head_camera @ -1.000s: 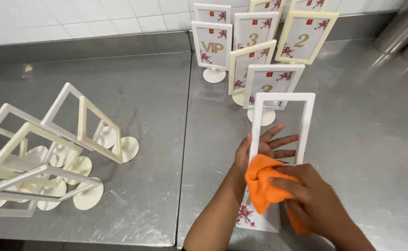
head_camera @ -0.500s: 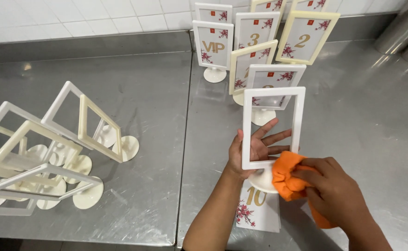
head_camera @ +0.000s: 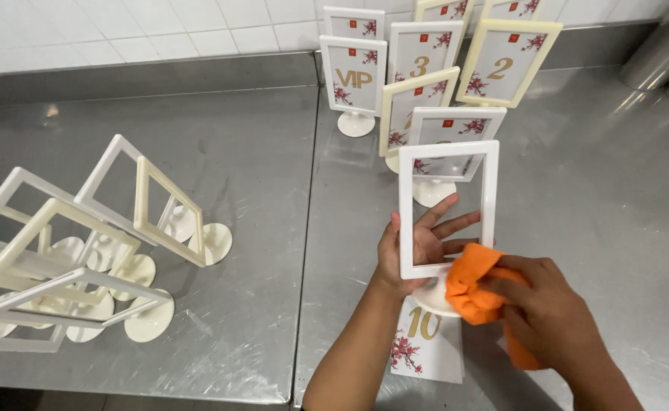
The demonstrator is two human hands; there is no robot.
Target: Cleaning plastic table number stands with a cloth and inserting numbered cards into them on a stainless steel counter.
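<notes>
Frame: upright on steel table, held w/ left hand behind pane, fingers spread.
Cloth: orange, bunched in right hand, at frame's lower right corner.
Look: white, empty, round base.

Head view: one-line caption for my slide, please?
Left hand steadies an empty white frame stand while right hand presses an orange cloth to its lower edge.
</notes>
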